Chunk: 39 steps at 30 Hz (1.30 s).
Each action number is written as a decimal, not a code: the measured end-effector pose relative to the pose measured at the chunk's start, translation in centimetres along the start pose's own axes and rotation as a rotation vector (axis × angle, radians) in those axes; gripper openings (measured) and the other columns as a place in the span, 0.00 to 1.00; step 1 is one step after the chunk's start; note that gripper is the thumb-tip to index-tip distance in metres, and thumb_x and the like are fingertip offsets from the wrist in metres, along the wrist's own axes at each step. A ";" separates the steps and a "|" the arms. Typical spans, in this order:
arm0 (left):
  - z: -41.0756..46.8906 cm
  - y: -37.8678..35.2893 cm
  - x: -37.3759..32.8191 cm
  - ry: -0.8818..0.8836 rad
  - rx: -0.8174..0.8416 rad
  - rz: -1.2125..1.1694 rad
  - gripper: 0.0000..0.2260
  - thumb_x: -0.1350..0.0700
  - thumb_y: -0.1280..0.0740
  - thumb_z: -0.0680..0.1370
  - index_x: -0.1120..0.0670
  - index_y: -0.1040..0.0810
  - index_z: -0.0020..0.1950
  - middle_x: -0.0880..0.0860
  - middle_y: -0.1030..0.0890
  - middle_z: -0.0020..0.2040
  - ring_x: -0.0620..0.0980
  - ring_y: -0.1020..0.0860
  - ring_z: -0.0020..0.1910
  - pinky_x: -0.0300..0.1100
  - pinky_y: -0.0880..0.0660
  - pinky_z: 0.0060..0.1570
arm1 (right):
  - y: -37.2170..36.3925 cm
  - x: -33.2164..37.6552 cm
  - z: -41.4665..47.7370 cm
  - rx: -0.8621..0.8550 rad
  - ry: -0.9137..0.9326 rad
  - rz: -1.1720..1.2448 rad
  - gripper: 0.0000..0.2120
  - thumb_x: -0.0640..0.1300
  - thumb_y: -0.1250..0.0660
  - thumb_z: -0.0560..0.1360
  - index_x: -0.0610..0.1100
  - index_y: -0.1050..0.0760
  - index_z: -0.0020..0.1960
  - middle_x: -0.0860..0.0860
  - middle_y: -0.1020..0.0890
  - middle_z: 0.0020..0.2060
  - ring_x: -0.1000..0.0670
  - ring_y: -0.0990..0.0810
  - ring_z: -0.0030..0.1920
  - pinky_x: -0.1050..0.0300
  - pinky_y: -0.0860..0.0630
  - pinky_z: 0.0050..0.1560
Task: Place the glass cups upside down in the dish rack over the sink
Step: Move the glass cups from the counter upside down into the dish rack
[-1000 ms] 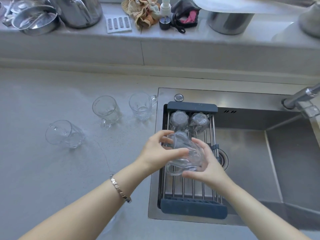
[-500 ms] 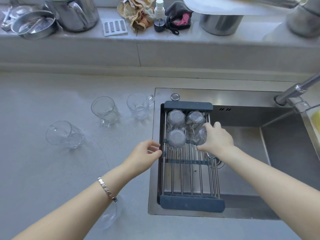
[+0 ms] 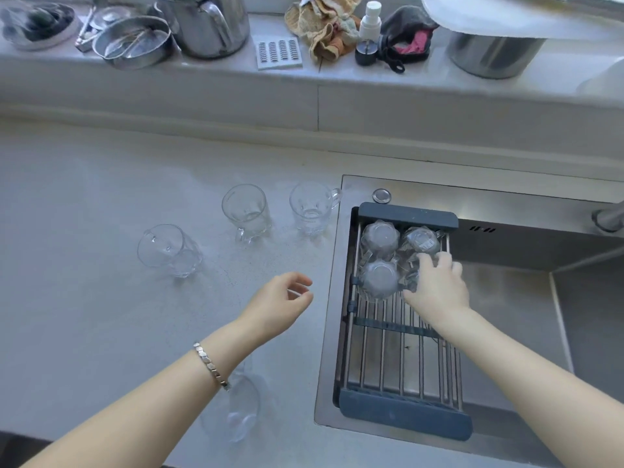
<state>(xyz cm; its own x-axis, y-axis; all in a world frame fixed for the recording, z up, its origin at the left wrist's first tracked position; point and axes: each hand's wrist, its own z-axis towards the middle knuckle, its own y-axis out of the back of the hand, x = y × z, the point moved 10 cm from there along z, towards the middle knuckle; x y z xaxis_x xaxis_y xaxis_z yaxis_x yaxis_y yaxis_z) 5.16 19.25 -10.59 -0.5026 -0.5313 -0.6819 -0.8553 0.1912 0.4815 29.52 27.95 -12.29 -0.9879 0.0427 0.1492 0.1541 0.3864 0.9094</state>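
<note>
A dark-framed wire dish rack [image 3: 401,415] spans the sink. Three glass cups stand upside down at its far end: far left [image 3: 378,238], far right [image 3: 422,241], near left [image 3: 380,280]. My right hand [image 3: 437,287] rests on a fourth upturned cup [image 3: 410,282] beside them, fingers wrapped over it. My left hand [image 3: 282,304] hovers over the counter left of the rack, fingers loosely curled, holding nothing. Three handled cups stand upright on the counter: [image 3: 169,249], [image 3: 248,212], [image 3: 312,207]. Another cup [image 3: 241,407] lies partly hidden under my left forearm.
The steel sink [image 3: 516,298] drops away right of the rack, with the faucet [image 3: 609,217] at its far right. The ledge behind holds a steel kettle [image 3: 209,23], a bowl [image 3: 133,42], rags [image 3: 324,23], a spray bottle [image 3: 368,32] and a pot [image 3: 493,54].
Both hands held one cup over the rack a second ago. My right hand carried it to the far end beside the others, while my left hand let go and drew back left over the counter.
</note>
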 end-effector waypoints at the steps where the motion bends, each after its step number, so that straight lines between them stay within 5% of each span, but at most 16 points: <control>1: 0.3 0.8 0.0 -0.002 -0.028 0.021 0.07 0.56 0.37 0.77 0.50 0.25 0.54 0.50 0.22 0.52 0.48 0.23 0.50 0.43 0.26 0.51 | 0.7 1.9 0.1 0.005 0.077 0.046 0.29 0.47 0.32 0.71 0.43 0.39 0.69 0.40 0.36 0.66 0.38 0.38 0.66 0.46 0.32 0.63; 5: 2.2 6.0 -0.9 -0.061 -0.246 0.216 0.21 0.58 0.36 0.76 0.53 0.33 0.69 0.52 0.31 0.68 0.52 0.31 0.66 0.43 0.33 0.62 | 2.6 10.4 1.6 0.066 0.259 0.395 0.35 0.45 0.29 0.69 0.42 0.41 0.71 0.43 0.35 0.68 0.43 0.40 0.70 0.49 0.39 0.69; 10: 4.7 11.7 -1.2 -0.010 -0.484 0.353 0.35 0.55 0.32 0.72 0.53 0.47 0.74 0.57 0.44 0.73 0.59 0.41 0.70 0.48 0.38 0.68 | 0.9 16.9 4.6 0.100 0.188 0.690 0.47 0.46 0.23 0.63 0.42 0.48 0.73 0.44 0.38 0.70 0.45 0.38 0.70 0.53 0.38 0.68; 14: 7.4 13.1 -0.2 0.053 -0.454 0.380 0.42 0.50 0.29 0.70 0.54 0.51 0.76 0.56 0.45 0.76 0.57 0.44 0.73 0.48 0.40 0.71 | -0.4 17.6 5.6 -0.001 0.087 0.911 0.44 0.44 0.23 0.64 0.46 0.46 0.72 0.46 0.35 0.68 0.47 0.34 0.68 0.60 0.37 0.59; 17: 8.8 12.9 0.6 0.063 -0.400 0.241 0.42 0.51 0.27 0.69 0.55 0.48 0.75 0.54 0.42 0.75 0.55 0.37 0.72 0.49 0.34 0.66 | -0.5 17.3 5.7 -0.034 0.071 1.039 0.42 0.42 0.23 0.63 0.48 0.41 0.70 0.48 0.33 0.68 0.49 0.33 0.68 0.60 0.37 0.63; 21: 8.2 13.3 0.8 0.036 -0.492 0.109 0.37 0.53 0.26 0.67 0.56 0.40 0.72 0.53 0.35 0.70 0.53 0.31 0.67 0.46 0.30 0.60 | -0.4 15.4 3.9 0.045 0.091 1.070 0.34 0.41 0.22 0.62 0.54 0.35 0.61 0.51 0.27 0.57 0.49 0.28 0.60 0.59 0.32 0.56; 26: 4.6 10.4 -0.2 -0.033 -0.468 0.082 0.36 0.56 0.23 0.64 0.57 0.35 0.68 0.55 0.31 0.65 0.55 0.29 0.63 0.47 0.30 0.60 | -0.4 9.1 -2.3 0.272 0.057 1.251 0.38 0.47 0.23 0.60 0.50 0.37 0.66 0.53 0.24 0.52 0.57 0.23 0.52 0.62 0.27 0.49; 32: -1.7 3.4 -3.7 -0.183 -0.299 0.139 0.37 0.53 0.22 0.63 0.53 0.34 0.67 0.49 0.29 0.63 0.50 0.27 0.60 0.48 0.26 0.58 | -4.1 -3.1 -9.1 0.410 -0.329 1.368 0.41 0.60 0.25 0.54 0.41 0.31 0.60 0.41 0.19 0.55 0.43 0.20 0.54 0.40 0.27 0.60; 35: -3.6 0.2 -4.5 -0.206 -0.233 0.156 0.37 0.52 0.22 0.62 0.52 0.34 0.67 0.47 0.29 0.62 0.49 0.26 0.59 0.48 0.25 0.58 | -5.1 -6.3 -11.1 0.524 -0.438 1.389 0.27 0.53 0.28 0.63 0.44 0.27 0.59 0.46 0.19 0.50 0.48 0.19 0.44 0.47 0.24 0.50; 37: -4.5 -1.3 -4.5 -0.200 -0.214 0.159 0.37 0.53 0.22 0.62 0.51 0.34 0.67 0.46 0.29 0.62 0.49 0.26 0.60 0.47 0.25 0.58 | -5.2 -7.0 -11.7 0.602 -0.423 1.294 0.27 0.49 0.25 0.62 0.43 0.28 0.58 0.47 0.21 0.48 0.50 0.19 0.39 0.51 0.23 0.43; 39: -5.2 -2.4 -4.6 -0.195 -0.194 0.173 0.36 0.53 0.22 0.62 0.51 0.34 0.67 0.46 0.29 0.63 0.49 0.27 0.61 0.46 0.26 0.58 | -5.1 -7.0 -11.3 0.632 -0.330 1.020 0.29 0.48 0.25 0.62 0.44 0.32 0.59 0.46 0.24 0.52 0.49 0.21 0.45 0.54 0.23 0.41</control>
<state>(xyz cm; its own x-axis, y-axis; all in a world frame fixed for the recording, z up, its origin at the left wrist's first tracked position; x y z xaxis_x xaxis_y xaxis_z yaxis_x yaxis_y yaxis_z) 10.17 16.89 -5.75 -0.6688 -0.3330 -0.6647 -0.7250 0.0941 0.6823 35.82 15.22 -13.58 -0.3941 0.7777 0.4897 0.9079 0.4122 0.0762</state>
